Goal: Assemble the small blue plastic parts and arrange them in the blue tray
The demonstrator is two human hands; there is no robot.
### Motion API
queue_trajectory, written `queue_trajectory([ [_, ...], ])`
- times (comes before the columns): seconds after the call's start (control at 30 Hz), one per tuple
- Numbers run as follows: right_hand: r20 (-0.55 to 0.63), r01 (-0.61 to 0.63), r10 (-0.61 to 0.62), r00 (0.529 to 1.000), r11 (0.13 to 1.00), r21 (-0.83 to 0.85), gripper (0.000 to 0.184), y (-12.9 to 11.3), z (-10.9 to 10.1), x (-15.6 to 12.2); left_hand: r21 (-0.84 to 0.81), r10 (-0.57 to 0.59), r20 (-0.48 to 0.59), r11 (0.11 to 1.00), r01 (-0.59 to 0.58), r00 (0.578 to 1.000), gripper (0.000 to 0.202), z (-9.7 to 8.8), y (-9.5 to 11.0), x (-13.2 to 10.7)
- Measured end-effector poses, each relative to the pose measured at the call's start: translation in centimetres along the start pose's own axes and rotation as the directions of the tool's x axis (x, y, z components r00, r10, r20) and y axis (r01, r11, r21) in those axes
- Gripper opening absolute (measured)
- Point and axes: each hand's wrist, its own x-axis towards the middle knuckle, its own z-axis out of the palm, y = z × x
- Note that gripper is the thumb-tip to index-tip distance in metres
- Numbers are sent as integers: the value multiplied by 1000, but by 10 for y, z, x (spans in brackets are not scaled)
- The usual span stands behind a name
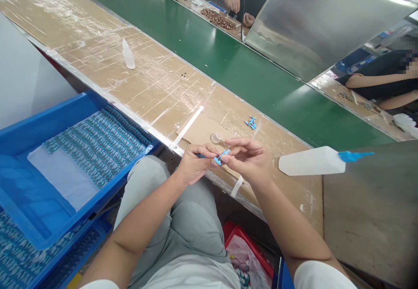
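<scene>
The person wore a white short-sleeved top, with only the rounded hems of the left sleeve and right sleeve in view. Both forearms were bare down to the bare left hand and right hand. Light grey-green trousers, softly creased, covered the lap.

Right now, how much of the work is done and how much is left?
Done, maybe: a little pile of blue bits lies on the cardboard table. In hand: the left hand and right hand pinch one blue piece between them. Left, probably lots: the blue tray holds rows and rows of pieces, though I cannot tell whether those are finished.
</scene>
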Motion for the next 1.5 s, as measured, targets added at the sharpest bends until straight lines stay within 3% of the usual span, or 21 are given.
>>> queue_trajectory([
  [0.27,0,3,-3,1000,997,-77,33,-3,2,3,-11,-5,-2,1000,5,1000,17,5,1,-2],
  [0.43,41,-28,31,999,997,-69,37,-1,3,5,-2,24,8,1000,-24,1000,19,8,0,-6],
  [0.63,59,-37,42,997,996,-78,34,-4,1,6,8,-17,-69,1000,18,997,22,12,2,-6],
  [0.83,83,-42,48,995,997,-68,38,-5,0,6,15,-20,-51,1000,20,998,22,14,3,-6],
  [1.37,-21,83,-87,996,986,-145,30,-14,5,3,-4,24,-91,1000,-25,996,20,20,2,-9],
  [1.5,-23,57,-61,998,986,-158,32,-16,5,3,-37,-3,-105,999,-1,994,21,20,1,-9],
])
